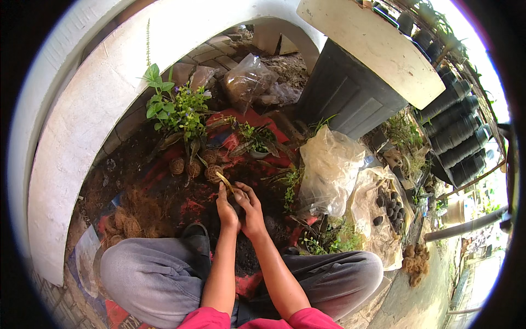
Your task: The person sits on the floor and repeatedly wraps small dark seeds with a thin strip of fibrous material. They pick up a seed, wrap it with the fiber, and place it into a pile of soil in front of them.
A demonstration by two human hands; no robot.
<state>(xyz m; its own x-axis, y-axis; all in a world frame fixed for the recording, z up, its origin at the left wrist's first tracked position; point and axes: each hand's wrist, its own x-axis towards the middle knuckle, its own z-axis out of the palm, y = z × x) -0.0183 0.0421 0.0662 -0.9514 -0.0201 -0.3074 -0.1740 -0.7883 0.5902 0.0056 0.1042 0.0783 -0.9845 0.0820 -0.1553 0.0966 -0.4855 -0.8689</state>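
My left hand [227,211] and my right hand [250,209] are close together above dark soil, wrists nearly touching. A thin, curved yellowish strip [224,181], perhaps a dry leaf or stem, sticks up from between their fingertips. What else the palms may hold is hidden. Just beyond the fingers sits a fibre-wrapped ball [213,174], with another ball [194,168] to its left and a third ball [177,166] farther left. Loose brown coir fibre [133,218] is heaped left of my hands. Dark loose soil [246,259] lies below them, between my legs.
Flowering plants [185,107] stand ahead, near a white curved wall [74,148]. On the right are a crumpled clear plastic bag [331,168] and a plastic sheet [365,201] bearing several dark lumps [390,209]. A dark pillar [349,90] rises behind, near stacked black pots [452,127].
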